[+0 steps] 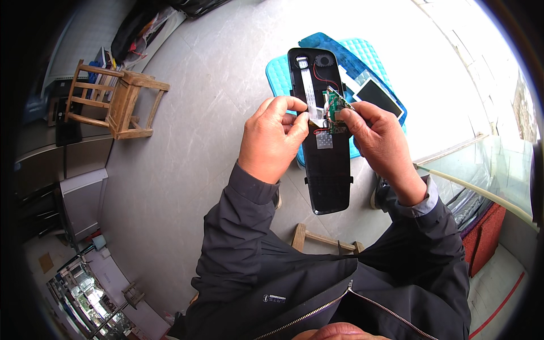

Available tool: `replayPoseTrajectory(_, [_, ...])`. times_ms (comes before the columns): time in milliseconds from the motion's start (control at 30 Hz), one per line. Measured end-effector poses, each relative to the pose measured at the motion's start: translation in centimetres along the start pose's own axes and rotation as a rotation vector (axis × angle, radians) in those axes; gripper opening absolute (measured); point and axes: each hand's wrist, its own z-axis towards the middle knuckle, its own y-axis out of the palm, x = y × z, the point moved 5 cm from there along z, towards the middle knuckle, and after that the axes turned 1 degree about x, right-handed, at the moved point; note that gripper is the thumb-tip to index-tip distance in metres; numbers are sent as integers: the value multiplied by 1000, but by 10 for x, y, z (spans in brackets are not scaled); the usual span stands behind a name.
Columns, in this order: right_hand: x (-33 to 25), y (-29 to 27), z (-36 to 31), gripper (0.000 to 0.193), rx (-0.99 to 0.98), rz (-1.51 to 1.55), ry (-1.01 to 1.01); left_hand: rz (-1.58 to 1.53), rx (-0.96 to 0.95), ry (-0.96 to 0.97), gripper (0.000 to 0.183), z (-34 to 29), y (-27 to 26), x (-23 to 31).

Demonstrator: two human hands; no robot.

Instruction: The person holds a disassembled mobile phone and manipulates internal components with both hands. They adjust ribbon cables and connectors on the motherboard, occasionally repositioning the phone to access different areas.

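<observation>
A long black plastic housing (326,181) lies open before me across a blue stool top, its inside facing up. In it are a round speaker (323,60) with thin red wires and a white ribbon cable (308,88) running down from the far end. My right hand (377,127) pinches a green circuit board (334,105), held tilted above the housing. My left hand (275,133) has thumb and forefinger pressed together at the lower end of the ribbon cable, beside the board. Its fingertips partly hide what they grip.
Under the housing stands a blue padded stool (277,73), with a flat screen panel (378,99) and a blue translucent sheet (323,42) on it. A wooden chair (124,107) stands at left. Glass panels (481,173) and a red block (484,232) are at right.
</observation>
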Motion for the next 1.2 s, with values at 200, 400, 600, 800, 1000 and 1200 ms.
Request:
replayPoseTrajectory(200, [-4,0,0,34,3,-9,24,12,94,26,13,0,2,1])
replayPoseTrajectory(400, [0,1,1,34,11,4,25,75,155,57,12,1,2,3])
replayPoseTrajectory(600, [5,4,2,29,35,37,-44,120,186,99,19,1,2,4])
replayPoseTrajectory(800, [7,3,2,29,35,31,-33,59,178,80,35,2,6,2])
replayPoseTrajectory(1000, [4,4,1,29,31,38,-31,57,165,56,41,2,6,2])
replayPoseTrajectory(1200, [1,3,-1,33,6,4,7,66,140,0,39,2,4,2])
